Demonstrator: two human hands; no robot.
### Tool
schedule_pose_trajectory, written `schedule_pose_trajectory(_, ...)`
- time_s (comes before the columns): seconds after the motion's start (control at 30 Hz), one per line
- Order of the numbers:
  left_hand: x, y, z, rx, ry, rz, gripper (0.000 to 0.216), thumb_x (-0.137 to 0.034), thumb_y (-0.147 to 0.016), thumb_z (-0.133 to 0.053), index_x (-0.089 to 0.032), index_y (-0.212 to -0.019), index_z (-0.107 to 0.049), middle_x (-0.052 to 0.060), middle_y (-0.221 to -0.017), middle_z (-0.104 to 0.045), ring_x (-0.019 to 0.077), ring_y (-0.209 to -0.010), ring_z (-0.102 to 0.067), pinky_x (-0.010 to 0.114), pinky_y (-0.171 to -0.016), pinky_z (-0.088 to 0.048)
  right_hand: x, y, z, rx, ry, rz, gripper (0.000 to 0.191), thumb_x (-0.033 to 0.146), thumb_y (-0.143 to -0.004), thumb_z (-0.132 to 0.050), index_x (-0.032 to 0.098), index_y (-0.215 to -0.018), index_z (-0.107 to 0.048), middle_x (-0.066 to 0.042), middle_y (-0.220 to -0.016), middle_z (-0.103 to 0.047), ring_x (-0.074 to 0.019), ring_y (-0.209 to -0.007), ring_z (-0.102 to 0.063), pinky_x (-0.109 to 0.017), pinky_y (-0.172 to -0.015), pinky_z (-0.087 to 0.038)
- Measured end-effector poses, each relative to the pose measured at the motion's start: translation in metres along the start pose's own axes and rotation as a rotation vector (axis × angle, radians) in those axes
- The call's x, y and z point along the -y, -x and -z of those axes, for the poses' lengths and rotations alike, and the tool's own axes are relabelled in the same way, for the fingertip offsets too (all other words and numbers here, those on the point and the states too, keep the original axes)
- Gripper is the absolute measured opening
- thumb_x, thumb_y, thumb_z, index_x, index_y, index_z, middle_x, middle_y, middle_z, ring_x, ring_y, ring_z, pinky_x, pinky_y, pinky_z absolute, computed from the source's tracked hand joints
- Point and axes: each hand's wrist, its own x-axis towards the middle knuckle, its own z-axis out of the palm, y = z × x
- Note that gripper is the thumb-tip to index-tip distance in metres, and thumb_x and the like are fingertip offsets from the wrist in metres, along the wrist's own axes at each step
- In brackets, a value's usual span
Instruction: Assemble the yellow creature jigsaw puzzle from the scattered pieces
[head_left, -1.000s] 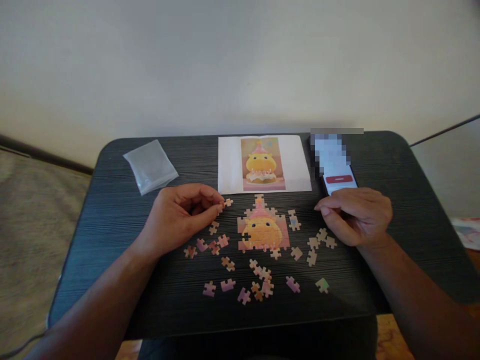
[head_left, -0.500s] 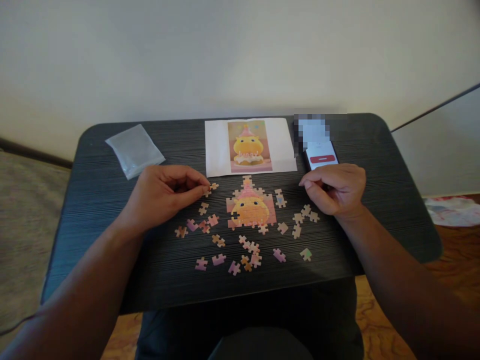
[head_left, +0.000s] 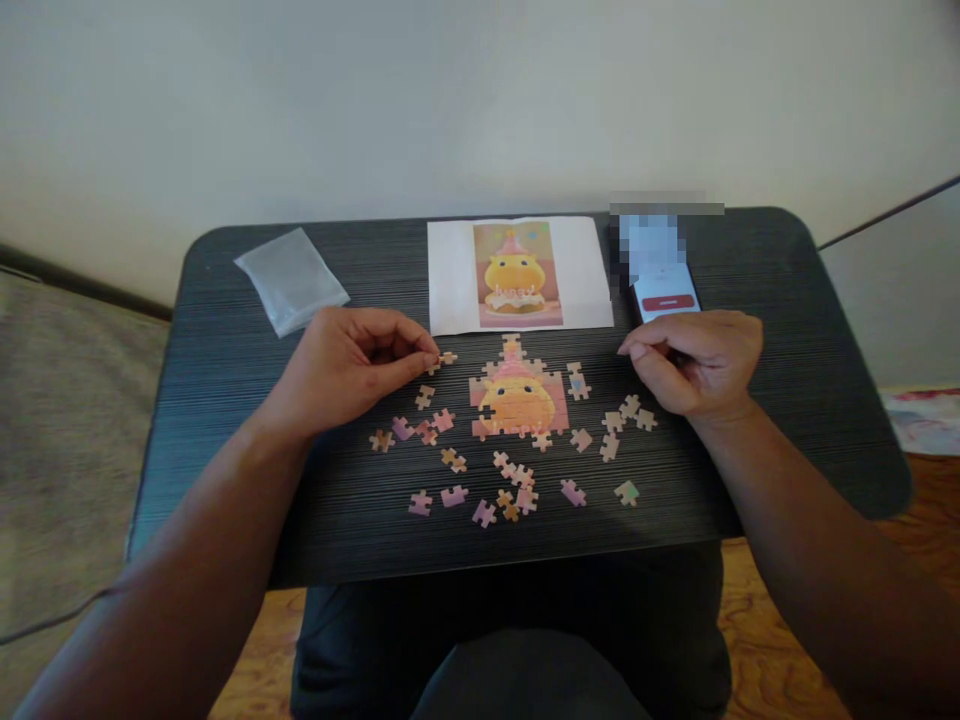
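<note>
Our left hand (head_left: 345, 362) pinches a puzzle piece (head_left: 448, 358) left of the partly assembled puzzle (head_left: 517, 400) on the counter (head_left: 352, 545); our right hand (head_left: 701, 362) curls, thumb against forefinger, near the phone (head_left: 664, 275).

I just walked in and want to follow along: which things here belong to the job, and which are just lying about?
Belong to the job:
partly joined jigsaw
loose pieces
printed sheet showing the jigsaw's picture

Apparently just lying about:
translucent bag
phone
red-and-white item beyond the table
</note>
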Motion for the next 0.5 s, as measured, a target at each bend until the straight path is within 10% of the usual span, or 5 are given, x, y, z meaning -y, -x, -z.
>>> schedule_pose_trajectory(0.5, -0.0015, 0.0011, -0.0013, -0.002, -0.003, 0.016, 0.016, -0.036, -0.088, -0.089, -0.02, -0.092, -0.087, 0.005, -0.082, -0.082, 0.013, -0.066, -0.068, 0.023, -0.055, -0.047, 0.002, -0.0018, 0.0, 0.004, 0.001, 0.011, 0.015, 0.019, -0.091, -0.072, 0.031, -0.083, -0.075, 0.007, -0.06, -0.067, -0.014, -0.046, -0.059, -0.037, -0.051, -0.042)
